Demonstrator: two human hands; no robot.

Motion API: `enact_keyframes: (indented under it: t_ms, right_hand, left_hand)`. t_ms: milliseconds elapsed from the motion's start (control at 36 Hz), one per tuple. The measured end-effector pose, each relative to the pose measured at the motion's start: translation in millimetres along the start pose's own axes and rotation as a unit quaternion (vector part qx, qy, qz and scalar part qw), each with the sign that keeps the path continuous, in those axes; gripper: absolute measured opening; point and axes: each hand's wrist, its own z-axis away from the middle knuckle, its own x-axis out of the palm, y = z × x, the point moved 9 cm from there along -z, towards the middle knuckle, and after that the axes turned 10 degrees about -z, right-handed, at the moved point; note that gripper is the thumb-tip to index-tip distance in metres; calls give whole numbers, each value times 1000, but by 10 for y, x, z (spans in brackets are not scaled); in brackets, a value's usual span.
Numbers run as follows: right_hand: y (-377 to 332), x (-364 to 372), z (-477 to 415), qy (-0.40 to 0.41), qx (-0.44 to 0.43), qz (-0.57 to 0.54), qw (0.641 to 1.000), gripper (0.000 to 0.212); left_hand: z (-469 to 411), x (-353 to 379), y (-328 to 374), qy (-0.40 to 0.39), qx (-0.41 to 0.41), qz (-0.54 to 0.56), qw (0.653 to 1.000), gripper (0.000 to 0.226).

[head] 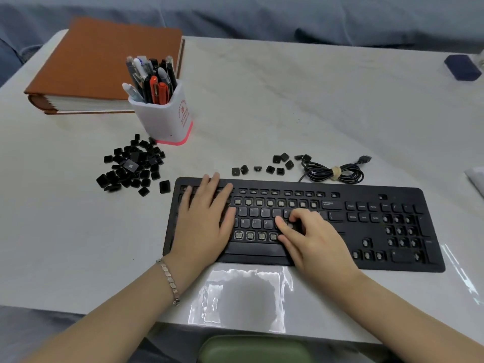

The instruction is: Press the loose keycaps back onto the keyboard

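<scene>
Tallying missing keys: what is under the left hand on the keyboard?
The left hand lies flat over the keyboard's left block, hiding it; whether caps sit there cannot be seen. Just right of it, the T keycap and G keycap are fitted.

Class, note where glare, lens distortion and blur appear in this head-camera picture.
Head view: bright glare on the table just below the keyboard; the wide-angle lens bows the keyboard's long edges; key legends look soft; lighting is even, shadows faint.
</scene>
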Motion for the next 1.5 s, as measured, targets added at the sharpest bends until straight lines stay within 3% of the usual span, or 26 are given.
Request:
enact_keyframes:
  t_ms: [278, 444, 611, 944, 1083, 1278, 1389, 1500]
  right_hand:
    - [18, 15, 59, -18, 41, 9, 999, 36]
    - [265, -94, -275, -99, 146, -127, 976, 23]
    - [606, -378, -923, -25, 193, -134, 972, 25]
    - [825, 211, -1626, -215, 155, 37, 964, 30]
    - [811, 300, -1662, -234, 134, 60, 961, 23]
    - [873, 292, -1635, -208, 130, -3, 970, 15]
    - [848, -2, -1629, -94, 152, -107, 978, 10]
    - [739, -313, -1387, -11, 176, -231, 957, 14]
  left_hand:
    - [-70, 60, 192, -29, 52, -33, 998, 55]
    - [-69, 24, 190, -2, 58, -19, 998, 52]
    - [-68, 28, 180, 5, 59, -8, 998, 51]
    - [-74, 33, 175, 14, 59, -9, 998, 49]
    - [-69, 31, 176, 22, 63, -5, 998, 49]
    - [-71, 18, 188, 24, 63, -4, 998, 49]
    - [-69, 28, 181, 17, 61, -4, 998, 49]
    - [-68, 37, 176, 15, 61, -5, 998, 50]
